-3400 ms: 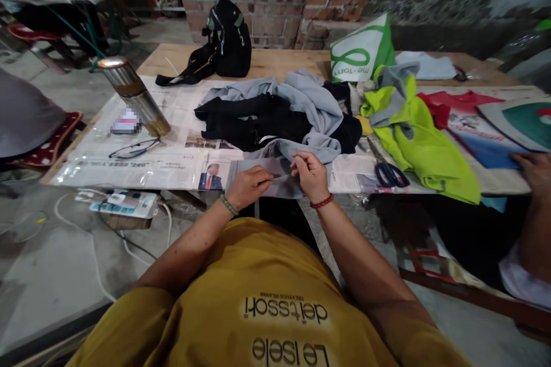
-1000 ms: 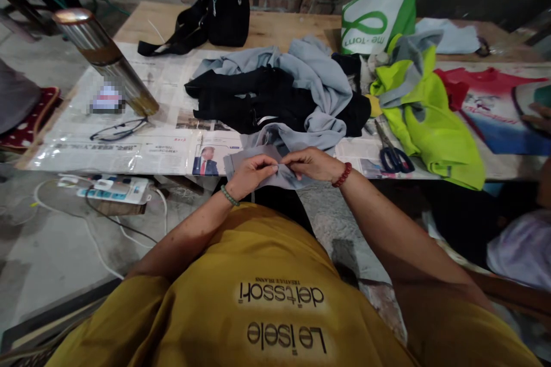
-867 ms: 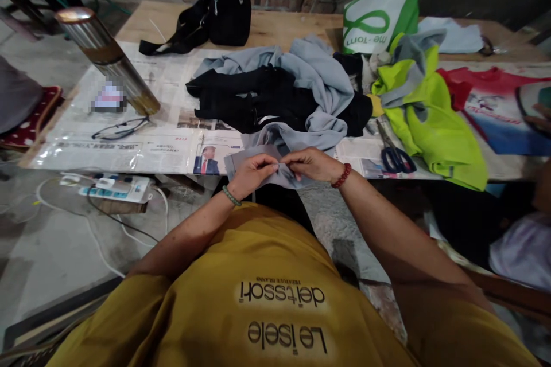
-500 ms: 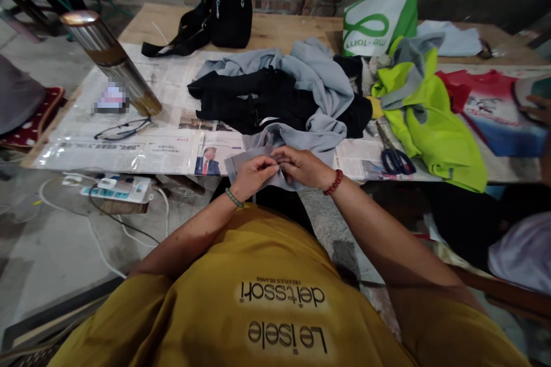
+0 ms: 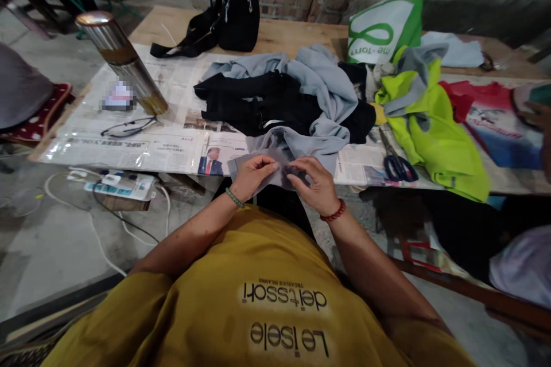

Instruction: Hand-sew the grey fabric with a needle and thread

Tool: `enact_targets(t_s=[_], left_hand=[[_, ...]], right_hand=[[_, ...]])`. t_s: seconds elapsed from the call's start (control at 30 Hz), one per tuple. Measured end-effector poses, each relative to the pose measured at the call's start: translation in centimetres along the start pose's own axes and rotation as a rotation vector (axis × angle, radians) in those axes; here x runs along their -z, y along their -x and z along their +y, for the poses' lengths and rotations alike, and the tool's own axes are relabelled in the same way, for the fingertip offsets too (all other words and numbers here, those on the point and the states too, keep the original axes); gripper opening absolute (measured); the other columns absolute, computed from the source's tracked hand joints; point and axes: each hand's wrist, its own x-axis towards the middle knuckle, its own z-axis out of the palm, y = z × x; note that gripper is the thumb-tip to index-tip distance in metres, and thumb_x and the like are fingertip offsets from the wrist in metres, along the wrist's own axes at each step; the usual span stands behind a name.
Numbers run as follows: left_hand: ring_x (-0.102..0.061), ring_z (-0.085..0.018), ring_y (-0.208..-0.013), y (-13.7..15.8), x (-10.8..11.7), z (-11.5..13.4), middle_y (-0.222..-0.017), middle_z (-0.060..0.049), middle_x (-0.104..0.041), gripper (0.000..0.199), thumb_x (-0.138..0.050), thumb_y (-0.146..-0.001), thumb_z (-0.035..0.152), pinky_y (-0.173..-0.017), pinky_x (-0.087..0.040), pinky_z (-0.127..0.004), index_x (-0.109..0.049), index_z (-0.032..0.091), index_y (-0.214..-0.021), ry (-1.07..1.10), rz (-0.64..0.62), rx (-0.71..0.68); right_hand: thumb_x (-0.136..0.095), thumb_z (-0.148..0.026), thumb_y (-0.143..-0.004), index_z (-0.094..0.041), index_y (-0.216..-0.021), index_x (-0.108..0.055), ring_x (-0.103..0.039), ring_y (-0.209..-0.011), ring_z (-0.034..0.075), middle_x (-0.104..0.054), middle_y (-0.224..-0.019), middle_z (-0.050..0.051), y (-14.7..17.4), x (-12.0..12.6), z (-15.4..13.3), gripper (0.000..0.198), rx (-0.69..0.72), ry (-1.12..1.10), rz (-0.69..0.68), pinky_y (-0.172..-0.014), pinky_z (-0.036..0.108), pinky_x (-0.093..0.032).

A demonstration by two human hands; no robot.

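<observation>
A thin piece of grey cloth (image 5: 279, 179) lies under my hands at the table's front edge. With thumb and forefinger pressed together, my left hand (image 5: 253, 175) pinches this cloth. My right hand (image 5: 316, 183) is just to the right, over the cloth, its thumb and forefinger parted; nothing shows between them at this size. Just beyond the hands, a heap of light grey garment (image 5: 321, 77) and black garment (image 5: 262, 100) spreads across the newspaper.
Scissors (image 5: 396, 163) lie right of the heap beside a neon yellow garment (image 5: 451, 143). Eyeglasses (image 5: 129, 125) and a steel flask (image 5: 124, 63) are at left. Behind stand a black bag (image 5: 239, 8) and a green-white bag (image 5: 385, 28). Another person's hand (image 5: 538, 117) is far right.
My right thumb and forefinger have parted, and the right hand has drawn slightly right, away from my left. The left hand keeps its pinch. The view has shifted slightly.
</observation>
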Motion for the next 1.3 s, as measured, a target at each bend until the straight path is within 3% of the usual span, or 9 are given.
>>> enact_targets(t_s=[0.23, 0.53, 0.87, 1.3], left_hand=[[-0.049, -0.007, -0.062, 0.1, -0.3, 0.0, -0.067, 0.003, -0.06, 0.029, -0.078, -0.061, 0.036, -0.061, -0.04, -0.02, -0.063, 0.014, -0.072, 0.04, -0.014, -0.003], [-0.049, -0.007, -0.063, 0.3, -0.2, -0.1, -0.068, 0.003, -0.06, 0.028, -0.078, -0.059, 0.035, -0.063, -0.041, -0.02, -0.065, 0.014, -0.071, 0.046, -0.018, 0.014], [-0.05, -0.008, -0.062, 0.4, 0.1, -0.1, -0.066, 0.003, -0.059, 0.026, -0.077, -0.059, 0.034, -0.061, -0.04, -0.021, -0.064, 0.014, -0.07, 0.067, 0.021, 0.016], [-0.05, -0.008, -0.059, 0.6, -0.2, 0.1, -0.065, 0.002, -0.061, 0.027, -0.079, -0.058, 0.034, -0.056, -0.04, -0.019, -0.067, 0.015, -0.071, 0.065, 0.042, 0.023]], right_hand=[[-0.062, -0.027, -0.084, -0.024, -0.086, -0.068, -0.061, -0.082, 0.016, -0.065, -0.084, 0.003, -0.2, -2.5, 0.7, 0.007, -0.031, -0.049, 0.114, -0.076, 0.031, -0.051], [-0.055, -0.023, -0.085, -0.019, -0.077, -0.061, -0.058, -0.071, 0.012, -0.062, -0.074, 0.001, -0.2, -3.6, 0.1, 0.011, -0.149, -0.102, 0.148, -0.068, 0.025, -0.046], [-0.061, -0.028, -0.083, -0.021, -0.082, -0.067, -0.062, -0.076, 0.014, -0.067, -0.08, 0.002, 0.1, -4.2, -0.2, 0.01, -0.173, -0.169, 0.145, -0.073, 0.028, -0.048], [-0.052, -0.026, -0.088, -0.022, -0.086, -0.067, -0.063, -0.081, 0.014, -0.068, -0.084, 0.002, 0.2, -3.9, -0.4, 0.016, -0.172, -0.159, 0.162, -0.078, 0.026, -0.049]])
